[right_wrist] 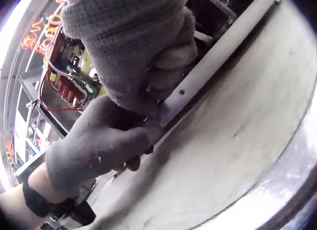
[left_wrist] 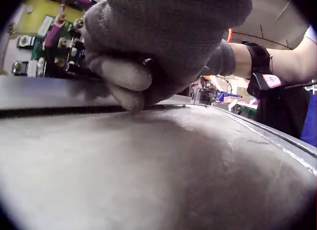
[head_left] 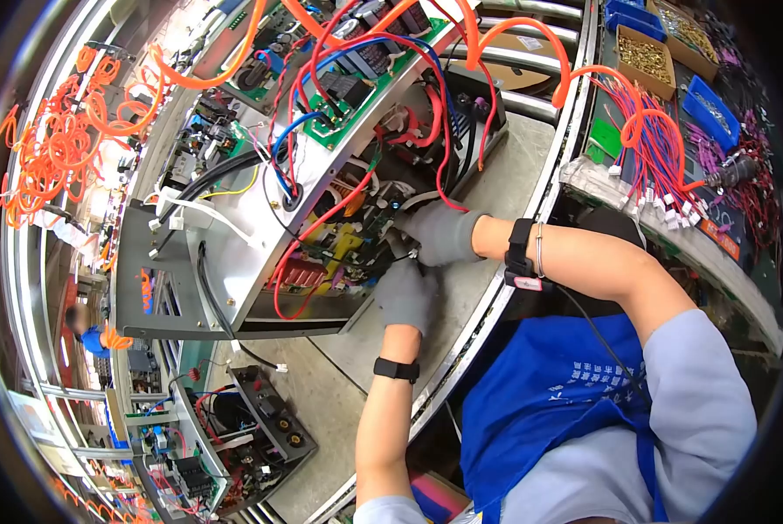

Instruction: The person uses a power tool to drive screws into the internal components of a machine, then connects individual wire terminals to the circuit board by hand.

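Observation:
Both hands wear grey knit gloves and meet fingertip to fingertip at the near rim of an open machine chassis [head_left: 225, 336]. My left hand [head_left: 402, 297] comes from below, its fingers curled and pinching. From the right, my right hand [head_left: 444, 234] bends its fingers down against the left fingertips. A thin black wire [head_left: 391, 261] runs out of the chassis to the pinched fingers, where a small shiny tip shows. In the right wrist view the fingertips are right at the metal rail [right_wrist: 198, 81]; the gloves mostly hide what they pinch.
Red and blue wires and a green circuit board [head_left: 339, 131] sit atop the chassis. A second opened unit [head_left: 273, 410] stands at lower left. Orange coiled hoses [head_left: 549, 65] hang overhead. At right, a side bench bears bundled wires [head_left: 654, 157] and a box of brass parts [head_left: 645, 59].

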Action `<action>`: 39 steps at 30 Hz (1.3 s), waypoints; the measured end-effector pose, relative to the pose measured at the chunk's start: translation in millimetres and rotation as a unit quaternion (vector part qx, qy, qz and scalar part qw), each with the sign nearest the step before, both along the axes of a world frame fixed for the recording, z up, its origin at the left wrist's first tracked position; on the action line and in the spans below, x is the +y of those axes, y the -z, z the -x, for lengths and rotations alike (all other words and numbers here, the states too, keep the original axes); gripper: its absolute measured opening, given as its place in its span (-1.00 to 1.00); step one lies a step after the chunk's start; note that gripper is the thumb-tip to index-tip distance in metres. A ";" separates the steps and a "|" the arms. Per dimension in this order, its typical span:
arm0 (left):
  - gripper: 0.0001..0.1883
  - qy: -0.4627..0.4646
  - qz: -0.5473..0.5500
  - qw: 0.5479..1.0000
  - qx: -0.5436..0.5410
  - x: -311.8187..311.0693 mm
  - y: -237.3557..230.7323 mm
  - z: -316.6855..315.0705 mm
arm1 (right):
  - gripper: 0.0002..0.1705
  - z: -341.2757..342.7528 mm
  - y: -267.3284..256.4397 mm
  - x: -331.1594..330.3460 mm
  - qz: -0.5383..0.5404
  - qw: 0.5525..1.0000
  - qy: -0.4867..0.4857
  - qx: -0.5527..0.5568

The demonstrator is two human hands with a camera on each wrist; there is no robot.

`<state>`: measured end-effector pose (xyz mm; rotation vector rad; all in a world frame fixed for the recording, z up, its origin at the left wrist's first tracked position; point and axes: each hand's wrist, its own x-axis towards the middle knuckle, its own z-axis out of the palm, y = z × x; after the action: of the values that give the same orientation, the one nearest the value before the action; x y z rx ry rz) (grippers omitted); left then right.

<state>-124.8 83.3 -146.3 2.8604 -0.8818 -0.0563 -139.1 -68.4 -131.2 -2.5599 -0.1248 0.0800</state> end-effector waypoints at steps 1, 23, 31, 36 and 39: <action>-0.11 0.000 -0.016 1.000 0.003 -1.4 -1.6 -4.7 | -0.36 -0.9 0.4 -1.4 -0.009 1.000 -0.015 -0.007; -0.20 -0.011 0.023 0.997 0.068 -8.1 -5.2 -14.7 | -0.41 5.5 4.7 14.4 0.146 0.989 -0.011 0.035; -0.21 0.000 0.164 0.983 0.079 18.5 1.9 57.7 | -0.21 97.6 -38.6 10.2 0.071 0.996 0.000 0.048; -0.34 -0.001 0.308 0.945 0.109 38.7 14.9 143.6 | -0.28 165.1 -51.9 0.2 0.037 0.998 0.043 0.020; -0.37 0.002 0.286 0.949 0.130 49.2 27.5 178.3 | -0.37 210.6 -82.0 -4.6 -0.227 0.971 0.058 0.052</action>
<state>-303.1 132.5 -173.8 2.2477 -0.7064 -0.1489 -349.7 -73.1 -49.2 -2.0952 0.0445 0.1249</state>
